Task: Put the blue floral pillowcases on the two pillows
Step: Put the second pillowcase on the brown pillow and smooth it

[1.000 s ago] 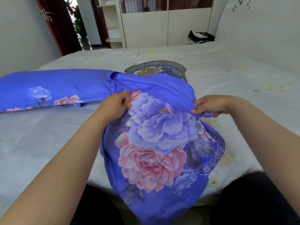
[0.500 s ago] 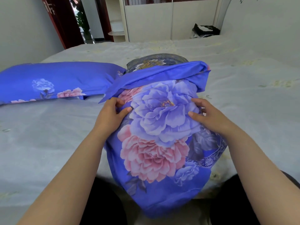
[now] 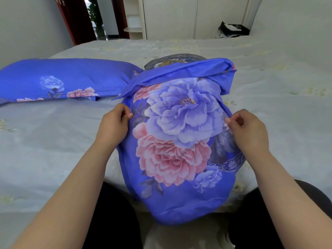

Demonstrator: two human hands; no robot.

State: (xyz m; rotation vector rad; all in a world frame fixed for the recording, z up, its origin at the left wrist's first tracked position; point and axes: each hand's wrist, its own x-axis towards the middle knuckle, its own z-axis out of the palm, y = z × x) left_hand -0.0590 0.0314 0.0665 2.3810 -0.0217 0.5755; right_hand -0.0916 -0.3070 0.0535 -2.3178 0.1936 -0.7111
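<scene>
A blue floral pillowcase (image 3: 176, 141) covers most of a pillow that lies lengthwise in front of me and overhangs the bed's near edge. The pillow's dark patterned far end (image 3: 172, 61) sticks out past the case's folded-back opening flap (image 3: 181, 71). My left hand (image 3: 115, 123) pinches the case's left side. My right hand (image 3: 246, 126) pinches its right side. A second pillow in a matching blue floral case (image 3: 59, 78) lies crosswise on the bed at the left.
The bed (image 3: 269, 90) has a pale embroidered cover and a padded headboard (image 3: 296, 24) at the right. A black bag (image 3: 231, 29) sits at the far right corner. White cabinets (image 3: 194, 17) and a dark red door (image 3: 75, 18) stand behind. My dark-clad knees press the bed's near edge.
The opening flap was flipped back toward the pillow's far end. Both hands then slid down toward me along the sides and now pinch the fabric there.
</scene>
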